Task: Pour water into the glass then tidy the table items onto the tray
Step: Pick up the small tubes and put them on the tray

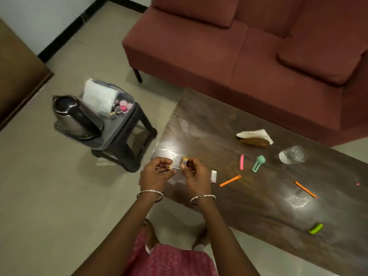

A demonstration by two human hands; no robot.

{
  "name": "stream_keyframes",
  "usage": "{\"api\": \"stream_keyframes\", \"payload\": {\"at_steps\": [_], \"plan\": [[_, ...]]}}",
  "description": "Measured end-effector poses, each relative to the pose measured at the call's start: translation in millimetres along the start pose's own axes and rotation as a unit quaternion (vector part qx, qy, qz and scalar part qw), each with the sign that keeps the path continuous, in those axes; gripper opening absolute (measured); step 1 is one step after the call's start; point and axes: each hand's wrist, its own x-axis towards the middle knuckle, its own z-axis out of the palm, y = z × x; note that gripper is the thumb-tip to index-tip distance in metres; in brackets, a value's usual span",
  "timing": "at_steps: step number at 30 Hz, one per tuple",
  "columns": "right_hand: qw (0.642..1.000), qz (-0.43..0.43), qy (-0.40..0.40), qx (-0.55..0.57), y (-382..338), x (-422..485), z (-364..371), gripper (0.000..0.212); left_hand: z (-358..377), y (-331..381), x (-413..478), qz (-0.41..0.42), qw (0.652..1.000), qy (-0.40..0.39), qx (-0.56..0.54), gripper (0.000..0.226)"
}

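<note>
In the head view, the left hand (155,173) pinches the first battery (172,167) between thumb and fingertips. Its long axis lies almost level, with the gold cap to the left and the other end toward the right hand (194,173). The right hand pinches the second battery (185,161), which stands nearly upright with its gold cap on top. Both are held just above the near left corner of the desk (258,206). Dark print runs along the first battery's white sleeve but is too blurred to read.

Further right on the desk lie a small white box (213,176), an orange stick (230,180) and a pink clip (241,162). The glass (292,154) stands upright near the far edge, and a green clip (315,228) sits close to the near edge.

Off the desk's short left edge, with a strip of bare floor between, a stool (137,124) carries the tray (119,132) with a kettle (77,116) on it. Open floor spreads to the left of the hands. A sofa (239,56) runs along the desk's far side.
</note>
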Motion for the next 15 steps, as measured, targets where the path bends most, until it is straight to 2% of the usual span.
{"api": "stream_keyframes", "payload": {"at_steps": [6,15], "plan": [[0.998,-0.005,-0.065,0.005,-46.2,1.8,100.3,0.009,-97.8,10.3,5.3,-0.002,0.996,0.071,-0.057,0.04],[0.988,0.018,-0.153,0.026,-66.0,26.3,191.0,0.01,-187.6,1.6,34.2,-0.01,0.985,0.162,-0.066,0.028]]}}
